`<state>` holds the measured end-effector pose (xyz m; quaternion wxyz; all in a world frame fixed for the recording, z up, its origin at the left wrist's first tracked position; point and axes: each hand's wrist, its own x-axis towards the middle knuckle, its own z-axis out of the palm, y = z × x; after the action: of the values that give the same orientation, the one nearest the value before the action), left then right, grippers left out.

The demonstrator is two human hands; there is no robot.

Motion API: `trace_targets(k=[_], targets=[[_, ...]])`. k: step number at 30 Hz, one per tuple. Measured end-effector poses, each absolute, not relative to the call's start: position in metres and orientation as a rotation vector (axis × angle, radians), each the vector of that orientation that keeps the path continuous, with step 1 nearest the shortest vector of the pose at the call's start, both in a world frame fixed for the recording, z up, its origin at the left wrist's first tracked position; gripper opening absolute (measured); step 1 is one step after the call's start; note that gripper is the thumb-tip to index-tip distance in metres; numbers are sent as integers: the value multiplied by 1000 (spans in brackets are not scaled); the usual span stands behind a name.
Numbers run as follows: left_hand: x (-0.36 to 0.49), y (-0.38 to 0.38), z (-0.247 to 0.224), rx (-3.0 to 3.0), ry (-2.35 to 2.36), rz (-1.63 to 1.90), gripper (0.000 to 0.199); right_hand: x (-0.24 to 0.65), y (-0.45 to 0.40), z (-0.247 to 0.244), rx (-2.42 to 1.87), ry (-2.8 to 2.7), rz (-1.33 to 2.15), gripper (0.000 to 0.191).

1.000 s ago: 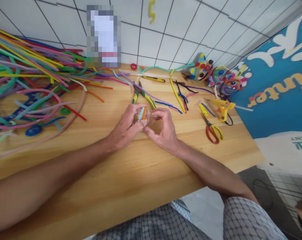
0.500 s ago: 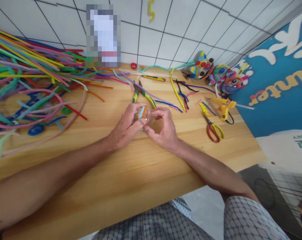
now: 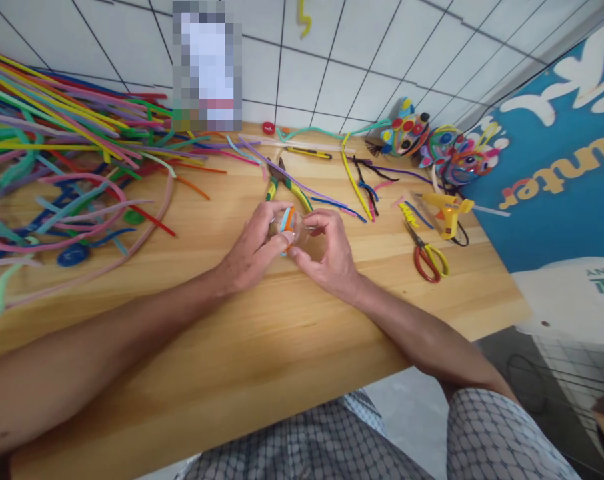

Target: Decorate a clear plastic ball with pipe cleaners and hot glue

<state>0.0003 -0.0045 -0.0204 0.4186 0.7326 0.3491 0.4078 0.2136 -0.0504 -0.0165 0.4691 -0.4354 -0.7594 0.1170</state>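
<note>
Between my hands is a small clear plastic bottle [image 3: 299,230], partly hidden by my fingers. An orange strip [image 3: 291,219] and a light blue strip [image 3: 285,217] run around it, like pipe cleaners. My left hand [image 3: 252,248] grips its left side, thumb pressed over the strips. From the right, my right hand [image 3: 332,257] holds its other side, with thumb and index finger curved to the plastic. Just behind the bottle lie pliers [image 3: 278,172] with green and yellow handles, jaws pointing away from me.
Many coloured pipe cleaners [image 3: 57,133] are heaped at the left. A yellow cutter knife [image 3: 309,153] lies near the wall. Scissors [image 3: 427,257] and a yellow glue gun [image 3: 448,210] rest at the right. Decorated colourful figures [image 3: 406,133] stand in the back right corner.
The view has shifted very slightly. Both hands keep their grip on the bottle, with hardly any visible movement.
</note>
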Motion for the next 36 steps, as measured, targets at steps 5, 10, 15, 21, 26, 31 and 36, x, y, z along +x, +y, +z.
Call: trace_targets(k=[5,10,15,21,26,31,36], targets=[[0,-4,-20,1807,875,1003,49,217,-49,-16,-1068,-1882,337,51],[1,-4,-20,1788,877,1004,47,218,-49,-16,-1127,-1889,346,52],[1,-2,-22,1777,875,1006,48,223,-46,-17,-1057,-1929,339,56],[1,-2,-21,1784,864,1005,47,225,-44,-18,-1061,-1952,302,58],[0,-4,-20,1823,872,1000,48,221,-45,-18,-1058,-1941,266,60],[-2,-9,-20,1910,854,1024,46,222,-50,-19,-1114,-1964,259,63],[-2,-12,-21,2026,774,1059,47,223,-56,-23,-1078,-1963,194,63]])
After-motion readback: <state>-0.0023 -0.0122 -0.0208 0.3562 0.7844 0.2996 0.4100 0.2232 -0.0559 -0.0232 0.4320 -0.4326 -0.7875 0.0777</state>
